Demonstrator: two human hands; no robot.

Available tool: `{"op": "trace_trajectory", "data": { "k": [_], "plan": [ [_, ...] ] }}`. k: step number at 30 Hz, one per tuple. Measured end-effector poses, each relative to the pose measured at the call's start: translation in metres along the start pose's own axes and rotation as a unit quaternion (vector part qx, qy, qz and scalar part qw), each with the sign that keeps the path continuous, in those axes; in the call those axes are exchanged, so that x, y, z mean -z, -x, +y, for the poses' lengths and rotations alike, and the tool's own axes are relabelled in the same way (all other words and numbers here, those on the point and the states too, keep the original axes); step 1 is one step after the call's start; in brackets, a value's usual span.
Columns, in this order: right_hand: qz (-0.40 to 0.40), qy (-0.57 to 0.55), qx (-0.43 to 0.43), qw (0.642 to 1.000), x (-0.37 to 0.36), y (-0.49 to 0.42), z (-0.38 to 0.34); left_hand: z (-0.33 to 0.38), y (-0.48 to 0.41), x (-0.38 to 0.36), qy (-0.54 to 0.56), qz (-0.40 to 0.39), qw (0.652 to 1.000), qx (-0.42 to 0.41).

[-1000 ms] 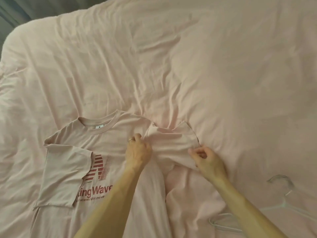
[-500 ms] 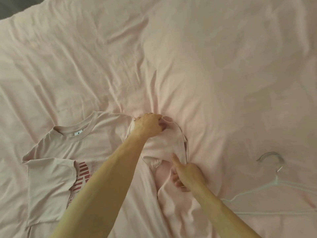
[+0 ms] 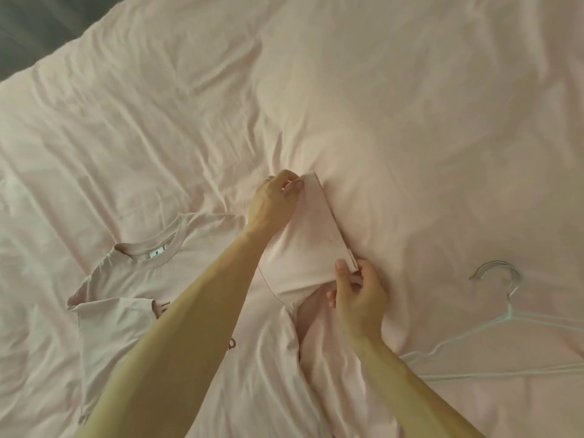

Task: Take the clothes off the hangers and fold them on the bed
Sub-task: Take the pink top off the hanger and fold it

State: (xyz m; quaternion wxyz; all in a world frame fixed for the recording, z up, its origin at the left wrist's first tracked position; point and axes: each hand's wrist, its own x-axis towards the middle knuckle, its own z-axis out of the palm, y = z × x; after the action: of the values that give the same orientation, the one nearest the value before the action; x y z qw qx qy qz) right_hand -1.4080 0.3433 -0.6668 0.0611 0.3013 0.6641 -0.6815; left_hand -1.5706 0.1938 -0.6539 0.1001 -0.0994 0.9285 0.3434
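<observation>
1. a pale pink t-shirt [image 3: 205, 245] is laid face up on the bed [image 3: 410, 121], towards the lower left of the view, with its round collar pointing away from the person.
2. the sleeve [image 3: 309, 241] on the person's right side is stretched flat and taut between two hands.
3. the far corner of that sleeve's hem is pinched by the left hand [image 3: 275, 203], thumb and fingertips pressed together on the cloth; a ring [image 3: 267, 180] is worn on one finger.
4. the near corner of the hem is pinched by the right hand [image 3: 357, 298], fingers curled round the edge.
5. the opposite sleeve [image 3: 113, 314] is already folded inward across the chest.
6. a small white neck label [image 3: 155, 254] is seen inside the collar; a dark mark is printed on it, too small to be read.
7. red print [image 3: 232, 343] is glimpsed on the chest, mostly covered by the left forearm; no word can be read.
8. a pale, thin hanger [image 3: 509, 311] with a clear hook is laid on the bed to the right, well apart from the shirt.
9. the bed is covered in wrinkled pink bedding, close in colour to the shirt.
</observation>
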Motion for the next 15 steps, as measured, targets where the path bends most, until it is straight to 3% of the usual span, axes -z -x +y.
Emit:
{"op": "trace_trajectory", "data": {
  "k": [6, 15],
  "plan": [
    [0.037, 0.104, -0.047, 0.993, 0.019, 0.001, 0.021, -0.006, 0.007, -0.009, -0.010, 0.002, 0.999, 0.035],
    [-0.041, -0.021, -0.117, 0.992, 0.012, -0.004, 0.009, -0.002, 0.008, -0.003, 0.060, 0.020, 0.997, 0.052]
  ]
}}
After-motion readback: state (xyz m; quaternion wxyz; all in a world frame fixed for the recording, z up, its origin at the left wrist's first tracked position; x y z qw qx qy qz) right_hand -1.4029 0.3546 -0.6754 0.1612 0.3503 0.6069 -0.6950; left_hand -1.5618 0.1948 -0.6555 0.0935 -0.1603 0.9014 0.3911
